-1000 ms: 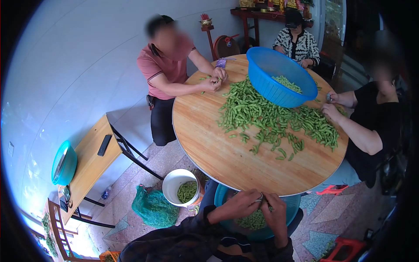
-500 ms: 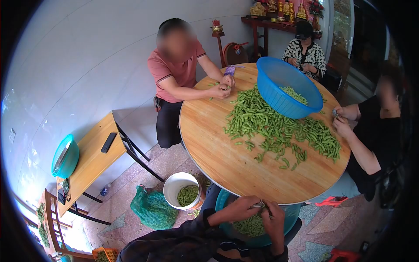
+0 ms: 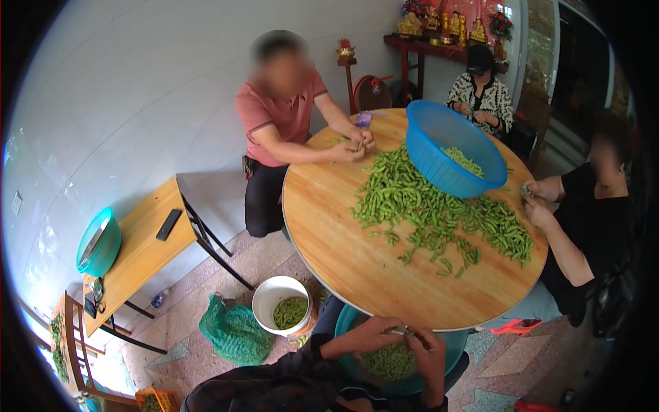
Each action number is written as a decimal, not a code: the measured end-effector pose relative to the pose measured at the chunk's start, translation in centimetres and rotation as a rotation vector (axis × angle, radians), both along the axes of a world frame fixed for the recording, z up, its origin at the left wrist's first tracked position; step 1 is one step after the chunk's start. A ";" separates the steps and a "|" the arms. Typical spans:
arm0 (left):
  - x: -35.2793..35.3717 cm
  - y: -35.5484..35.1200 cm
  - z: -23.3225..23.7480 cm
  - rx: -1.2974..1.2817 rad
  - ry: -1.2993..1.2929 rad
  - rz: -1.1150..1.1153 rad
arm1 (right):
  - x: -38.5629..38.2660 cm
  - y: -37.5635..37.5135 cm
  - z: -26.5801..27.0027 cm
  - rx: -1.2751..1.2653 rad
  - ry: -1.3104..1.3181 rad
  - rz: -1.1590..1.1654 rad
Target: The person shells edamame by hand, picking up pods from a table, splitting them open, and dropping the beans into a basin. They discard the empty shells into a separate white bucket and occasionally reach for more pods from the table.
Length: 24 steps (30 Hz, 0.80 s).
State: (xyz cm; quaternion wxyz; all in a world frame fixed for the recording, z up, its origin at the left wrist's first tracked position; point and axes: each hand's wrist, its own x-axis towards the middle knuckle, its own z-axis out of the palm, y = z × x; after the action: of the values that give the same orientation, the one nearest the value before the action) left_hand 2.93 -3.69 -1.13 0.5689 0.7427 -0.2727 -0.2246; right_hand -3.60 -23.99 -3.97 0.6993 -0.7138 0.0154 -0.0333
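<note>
My left hand (image 3: 373,335) and my right hand (image 3: 427,350) meet at the fingertips, just off the near edge of the round table. Both are closed in a pinch around a small greyish thing (image 3: 400,330); I cannot tell what it is. Below them, on my lap, sits a teal basin (image 3: 449,350) with green beans (image 3: 390,360) inside. A large heap of green bean pods (image 3: 398,189) covers the middle of the wooden table (image 3: 343,247), with a few loose pods on its near side.
A blue basket (image 3: 432,161) of beans stands tilted on the heap. Three people sit around the far side, their hands at pods. On the floor at left are a white bucket (image 3: 264,302) and a green net sack (image 3: 233,333). A side table (image 3: 141,244) stands beyond.
The view has shifted slightly, so the table sits a little lower in it. My hands stay together over the basin, fingers still pinched.
</note>
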 end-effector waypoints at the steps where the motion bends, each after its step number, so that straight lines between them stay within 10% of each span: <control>1: 0.0 0.1 -0.1 0.001 0.053 -0.011 | -0.2 0.0 0.3 -0.004 0.017 0.006; 24: -1.2 -1.1 1.4 -0.346 0.775 0.167 | -1.6 -0.2 2.3 -0.305 -0.351 -0.045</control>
State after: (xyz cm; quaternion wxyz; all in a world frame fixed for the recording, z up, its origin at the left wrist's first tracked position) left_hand 1.70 -4.80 0.27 0.7616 0.5165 -0.0114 -0.3912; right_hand -5.16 -24.19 -1.70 0.5743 -0.7941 -0.0957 -0.1746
